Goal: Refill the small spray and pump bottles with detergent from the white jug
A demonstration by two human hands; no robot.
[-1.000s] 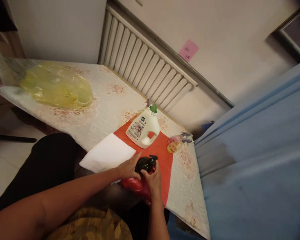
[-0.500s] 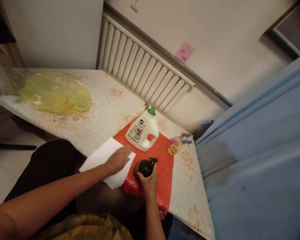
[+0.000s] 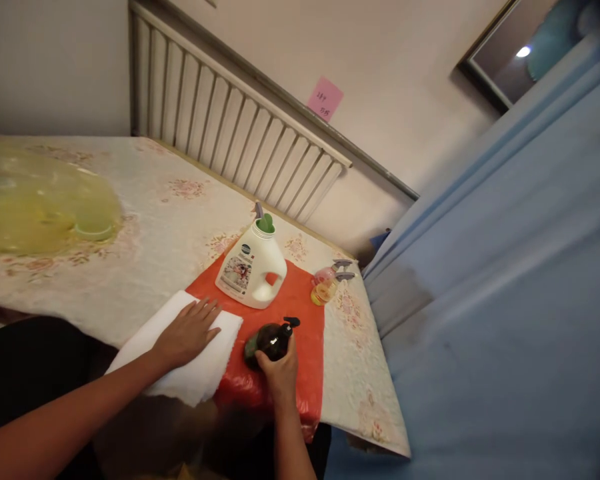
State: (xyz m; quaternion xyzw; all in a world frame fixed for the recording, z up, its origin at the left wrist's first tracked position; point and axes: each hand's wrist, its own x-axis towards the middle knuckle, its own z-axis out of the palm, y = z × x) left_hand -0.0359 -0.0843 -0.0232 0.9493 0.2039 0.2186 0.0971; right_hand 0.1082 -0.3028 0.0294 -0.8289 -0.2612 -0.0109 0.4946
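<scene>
My left hand [image 3: 189, 331] lies flat with its fingers stretched out on a folded white towel [image 3: 207, 370]. With thumb and fingers around its body, my right hand [image 3: 281, 370] grips a dark pump bottle [image 3: 266, 343] with a black pump head. The bottle is on a red plastic sheet [image 3: 307, 347], and its far side is partly hidden by my hand. Just beyond it stands a large cream detergent jug [image 3: 255, 270] with a handle, a label and something green in its mouth.
Two small spray bottles, one pink and one yellow [image 3: 324, 291], stand at the sheet's right edge. A yellow plastic bag [image 3: 45, 200] lies on the floral tablecloth [image 3: 150, 193] at left. A radiator [image 3: 220, 113] runs behind the table; a blue curtain [image 3: 480, 300] hangs at right.
The view has turned to the right, so everything appears further left. My left hand has moved back from the towel's right edge towards its middle. My right hand still holds the pump bottle.
</scene>
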